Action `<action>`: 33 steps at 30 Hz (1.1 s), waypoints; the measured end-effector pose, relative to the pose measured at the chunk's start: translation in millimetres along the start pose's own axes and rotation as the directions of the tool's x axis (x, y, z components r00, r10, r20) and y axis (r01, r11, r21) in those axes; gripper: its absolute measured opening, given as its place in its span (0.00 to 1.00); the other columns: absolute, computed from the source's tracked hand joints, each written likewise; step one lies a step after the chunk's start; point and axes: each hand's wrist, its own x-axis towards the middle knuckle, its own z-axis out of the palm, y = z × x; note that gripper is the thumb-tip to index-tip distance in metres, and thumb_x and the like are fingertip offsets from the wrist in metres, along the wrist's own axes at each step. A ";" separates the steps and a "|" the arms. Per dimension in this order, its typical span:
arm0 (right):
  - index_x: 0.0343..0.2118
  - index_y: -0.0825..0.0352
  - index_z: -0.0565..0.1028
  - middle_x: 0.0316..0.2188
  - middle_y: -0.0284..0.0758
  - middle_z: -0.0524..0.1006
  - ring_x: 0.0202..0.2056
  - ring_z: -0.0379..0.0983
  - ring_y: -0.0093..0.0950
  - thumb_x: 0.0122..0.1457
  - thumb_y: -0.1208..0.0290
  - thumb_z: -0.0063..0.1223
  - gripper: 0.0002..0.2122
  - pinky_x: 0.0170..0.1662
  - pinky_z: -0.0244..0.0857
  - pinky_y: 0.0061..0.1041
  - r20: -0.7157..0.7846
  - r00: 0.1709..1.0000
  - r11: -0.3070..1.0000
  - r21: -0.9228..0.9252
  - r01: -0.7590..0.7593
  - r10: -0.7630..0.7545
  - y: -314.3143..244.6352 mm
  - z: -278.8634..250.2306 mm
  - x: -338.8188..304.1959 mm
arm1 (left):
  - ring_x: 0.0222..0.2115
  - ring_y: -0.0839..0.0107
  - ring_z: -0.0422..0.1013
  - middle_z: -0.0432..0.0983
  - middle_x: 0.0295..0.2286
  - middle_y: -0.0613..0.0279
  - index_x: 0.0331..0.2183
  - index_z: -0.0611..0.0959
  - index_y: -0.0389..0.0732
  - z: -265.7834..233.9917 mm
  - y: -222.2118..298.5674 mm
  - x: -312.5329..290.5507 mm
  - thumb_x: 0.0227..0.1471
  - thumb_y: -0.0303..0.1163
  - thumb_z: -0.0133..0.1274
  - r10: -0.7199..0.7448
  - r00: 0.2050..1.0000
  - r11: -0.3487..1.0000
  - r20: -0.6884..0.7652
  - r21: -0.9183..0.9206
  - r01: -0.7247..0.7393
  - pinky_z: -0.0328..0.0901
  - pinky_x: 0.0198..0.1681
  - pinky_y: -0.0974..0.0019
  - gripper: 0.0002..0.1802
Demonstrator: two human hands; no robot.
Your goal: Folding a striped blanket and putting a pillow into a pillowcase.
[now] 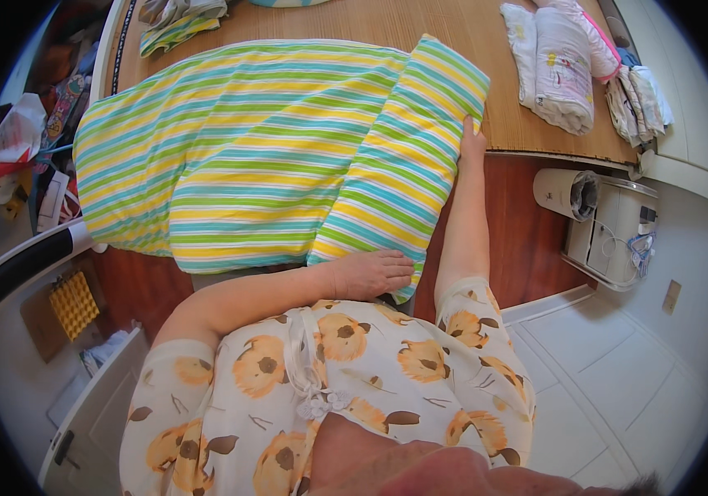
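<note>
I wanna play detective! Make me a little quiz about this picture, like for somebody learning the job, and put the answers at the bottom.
1. True or false: the left hand lies on the striped cloth.

2. Where is the right hand?
a) Inside the bin
b) At the right edge of the striped cloth
c) On the rolled white bundle

3. Fill in the blank: on the wooden table, the rolled white bundle lies to the ____ of the striped cloth.

Key: 1. True. 2. b. 3. Right.
</note>
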 end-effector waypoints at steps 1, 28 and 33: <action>0.42 0.75 0.73 0.38 0.41 0.76 0.37 0.73 0.30 0.57 0.59 0.50 0.21 0.40 0.66 0.30 0.011 1.000 1.000 0.001 -0.007 0.007 -5.6 -1.4 -8.6 | 0.53 0.56 0.60 0.66 0.49 0.48 0.45 0.72 0.33 -4.2 -1.4 -1.2 0.46 0.30 0.50 -0.013 1.000 1.000 -0.001 -0.001 0.013 0.54 0.58 0.54 0.22; 0.54 0.69 0.62 0.47 0.38 0.70 0.46 0.69 0.28 0.60 0.66 0.50 0.22 0.46 0.66 0.28 0.508 0.779 0.893 0.042 -0.448 0.367 -91.4 -93.7 -212.6 | 0.58 0.43 0.49 0.41 0.59 0.37 0.60 0.53 0.38 -3.8 30.8 -33.7 0.54 0.42 0.48 -0.552 0.831 0.768 -0.070 -0.430 0.474 0.51 0.58 0.53 0.38; 0.58 0.70 0.56 0.51 0.41 0.67 0.51 0.65 0.31 0.56 0.68 0.53 0.29 0.53 0.60 0.30 0.536 0.814 0.974 -0.094 -0.207 0.225 -126.4 -93.0 -234.8 | 0.59 0.51 0.49 0.46 0.60 0.45 0.60 0.54 0.41 -7.4 34.4 -43.8 0.55 0.47 0.44 -0.599 0.797 0.798 -0.079 0.020 0.602 0.48 0.59 0.54 0.37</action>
